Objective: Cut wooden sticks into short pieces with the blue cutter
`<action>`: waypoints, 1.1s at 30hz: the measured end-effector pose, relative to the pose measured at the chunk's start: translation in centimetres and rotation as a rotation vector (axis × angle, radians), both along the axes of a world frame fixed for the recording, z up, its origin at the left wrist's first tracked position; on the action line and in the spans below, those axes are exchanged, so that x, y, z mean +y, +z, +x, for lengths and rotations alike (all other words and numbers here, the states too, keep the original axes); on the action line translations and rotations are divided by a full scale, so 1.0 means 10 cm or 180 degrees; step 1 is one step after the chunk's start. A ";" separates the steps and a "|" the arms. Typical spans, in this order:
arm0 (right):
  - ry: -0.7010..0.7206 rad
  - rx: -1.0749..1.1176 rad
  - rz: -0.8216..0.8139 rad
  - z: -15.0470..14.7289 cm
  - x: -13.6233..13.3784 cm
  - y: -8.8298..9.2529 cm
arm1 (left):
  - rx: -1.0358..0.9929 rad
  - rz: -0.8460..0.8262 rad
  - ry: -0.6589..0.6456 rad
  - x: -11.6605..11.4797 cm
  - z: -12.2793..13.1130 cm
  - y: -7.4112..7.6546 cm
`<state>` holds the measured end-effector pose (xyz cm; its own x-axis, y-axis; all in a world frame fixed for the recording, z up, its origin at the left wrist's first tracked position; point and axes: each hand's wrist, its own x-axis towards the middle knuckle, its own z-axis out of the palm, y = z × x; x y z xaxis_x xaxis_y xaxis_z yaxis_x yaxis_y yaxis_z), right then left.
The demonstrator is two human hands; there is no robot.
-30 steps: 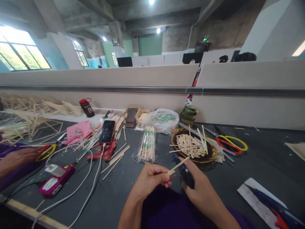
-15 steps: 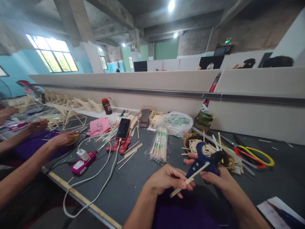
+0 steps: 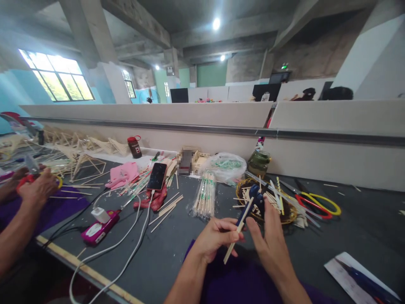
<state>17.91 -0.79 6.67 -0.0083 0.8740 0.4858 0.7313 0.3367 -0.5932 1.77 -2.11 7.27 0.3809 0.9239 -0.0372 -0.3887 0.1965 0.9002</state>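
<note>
My left hand [image 3: 215, 240] pinches a thin wooden stick [image 3: 236, 233] that slants up to the right. Close beside it, my right hand [image 3: 268, 242] grips a dark blue glue gun [image 3: 252, 202], whose body lies along the stick with the thumb raised behind it. Both hands hover over purple cloth [image 3: 243, 283] at the near table edge. Just beyond them sits a round woven basket [image 3: 286, 216] filled with short cut sticks.
A wrapped bundle of sticks [image 3: 205, 194], a phone [image 3: 157, 176] on its white cable, a pink power bank [image 3: 98, 228], red-and-yellow scissors [image 3: 316, 202], a green jar [image 3: 259, 162] and stick frames [image 3: 79, 158] lie on the dark table. Another person's hand [image 3: 38, 190] works at the left.
The glue gun has swung more upright against the stick. My view has shifted slightly right. The person at the left now raises one hand holding a red-handled tool.
</note>
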 end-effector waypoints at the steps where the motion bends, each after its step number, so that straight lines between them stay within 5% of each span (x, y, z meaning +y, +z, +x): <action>1: 0.0042 0.0067 -0.0069 -0.01 0.00 0.00 | -0.0025 0.0020 -0.0015 -0.01 0.00 0.01; 15: -0.0119 0.1872 -0.0333 0.09 0.02 0.04 | -0.0464 -0.0271 -0.0839 -0.07 -0.05 0.04; 23: 0.0330 0.1562 -0.0994 0.18 -0.15 -0.22 | -0.0077 -0.0277 0.0247 0.03 -0.15 0.03; 29: 0.0526 0.1635 -0.1353 0.01 -0.10 -0.51 | 0.0257 -0.0210 0.0722 0.08 -0.11 -0.02; 33: 0.0438 0.1519 -0.1326 0.02 -0.13 -0.50 | 0.0417 -0.0197 0.0919 0.11 -0.12 -0.05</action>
